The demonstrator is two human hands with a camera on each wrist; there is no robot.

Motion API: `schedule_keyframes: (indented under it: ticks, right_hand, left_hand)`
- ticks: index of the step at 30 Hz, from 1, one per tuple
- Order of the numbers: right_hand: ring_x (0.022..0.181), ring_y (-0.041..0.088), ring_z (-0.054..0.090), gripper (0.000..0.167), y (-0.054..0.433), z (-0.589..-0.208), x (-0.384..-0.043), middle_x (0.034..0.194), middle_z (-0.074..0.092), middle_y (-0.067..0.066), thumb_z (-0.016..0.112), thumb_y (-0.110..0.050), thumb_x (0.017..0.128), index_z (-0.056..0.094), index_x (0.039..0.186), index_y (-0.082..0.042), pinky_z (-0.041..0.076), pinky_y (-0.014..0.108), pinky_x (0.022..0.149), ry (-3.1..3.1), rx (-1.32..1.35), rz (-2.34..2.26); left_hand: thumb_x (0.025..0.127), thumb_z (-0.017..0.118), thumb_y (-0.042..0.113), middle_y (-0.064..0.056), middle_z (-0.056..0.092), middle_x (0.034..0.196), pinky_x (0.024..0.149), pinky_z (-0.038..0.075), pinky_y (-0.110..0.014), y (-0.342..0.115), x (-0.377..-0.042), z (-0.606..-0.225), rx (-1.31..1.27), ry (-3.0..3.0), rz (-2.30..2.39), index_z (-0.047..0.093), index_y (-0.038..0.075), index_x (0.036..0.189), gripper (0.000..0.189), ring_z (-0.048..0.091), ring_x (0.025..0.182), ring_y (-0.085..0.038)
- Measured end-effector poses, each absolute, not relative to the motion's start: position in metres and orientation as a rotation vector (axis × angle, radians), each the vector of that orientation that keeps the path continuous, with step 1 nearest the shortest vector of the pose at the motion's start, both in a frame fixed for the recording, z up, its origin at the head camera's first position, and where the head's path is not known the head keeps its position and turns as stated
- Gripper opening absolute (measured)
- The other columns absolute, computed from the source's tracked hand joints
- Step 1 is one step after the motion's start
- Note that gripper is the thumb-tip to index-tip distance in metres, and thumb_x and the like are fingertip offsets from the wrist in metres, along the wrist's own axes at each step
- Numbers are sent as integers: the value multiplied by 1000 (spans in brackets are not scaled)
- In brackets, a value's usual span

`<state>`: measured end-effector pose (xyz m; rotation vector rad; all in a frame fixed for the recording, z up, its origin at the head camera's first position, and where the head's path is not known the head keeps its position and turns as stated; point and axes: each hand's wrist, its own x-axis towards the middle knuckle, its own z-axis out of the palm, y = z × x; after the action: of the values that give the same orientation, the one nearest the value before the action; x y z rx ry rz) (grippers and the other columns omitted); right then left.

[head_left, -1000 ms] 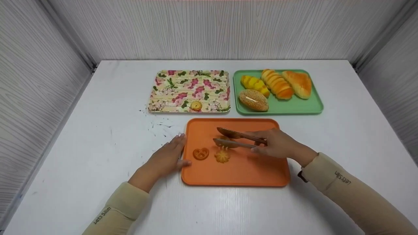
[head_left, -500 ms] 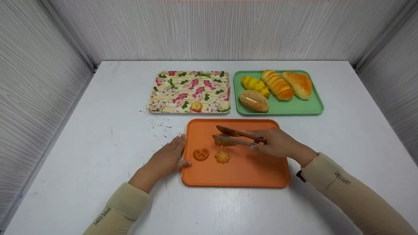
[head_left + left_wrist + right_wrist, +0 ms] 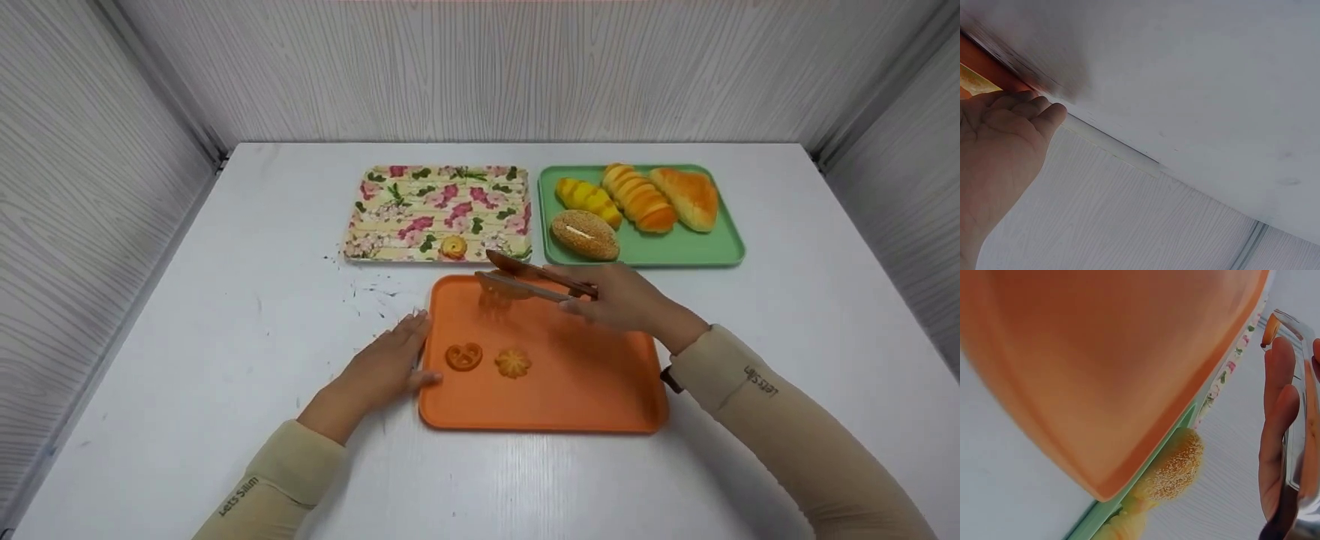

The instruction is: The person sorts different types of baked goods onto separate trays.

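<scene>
My right hand (image 3: 622, 296) grips metal tongs (image 3: 536, 279) above the far part of the orange tray (image 3: 577, 397). Between the tong tips is a small brownish cookie (image 3: 504, 285), mostly hidden by the metal. In the right wrist view the fingers lie along the tongs (image 3: 1296, 455), with a bit of the cookie (image 3: 1271, 329) at the tips. A pretzel-shaped cookie (image 3: 463, 357) and a flower-shaped cookie (image 3: 513, 363) lie on the orange tray. My left hand (image 3: 379, 367) rests against that tray's left edge, its fingers extended and its thumb over the rim.
Behind the orange tray, a floral tray (image 3: 412, 202) bears one round cookie (image 3: 453, 247) near its front edge. To its right, a green tray (image 3: 705, 247) carries several breads, including a sesame bun (image 3: 585, 235). Panelled walls (image 3: 510, 75) enclose the white table (image 3: 225, 300).
The right hand has lifted the tongs and moved them away toward the floral tray, with the cookie leaving the orange tray between the tips. The left hand stays in place.
</scene>
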<state>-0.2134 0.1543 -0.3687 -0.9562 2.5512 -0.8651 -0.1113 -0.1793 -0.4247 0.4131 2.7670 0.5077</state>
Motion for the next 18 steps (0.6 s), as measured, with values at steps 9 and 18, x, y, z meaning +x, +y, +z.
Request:
schedule_keyframes:
  ticks: [9,18]
  right_hand:
    - [62,28,63,58,139,-369,-234,71,64,11,64,-29,92,40,145,-32,50,37,55,2561,-869,-913]
    - [58,28,59,56,125,-375,-250,68,63,12,65,-31,92,43,143,-32,43,34,52,2629,-752,-920]
  left_hand:
    - [89,60,48,-13,15,157,113,18,-45,-179,-111,-424,458,2795,501,15,2,152,90,13,143,-28]
    - [89,59,48,-13,14,157,113,18,-46,-180,-110,-425,466,2798,509,14,1,152,91,13,143,-29]
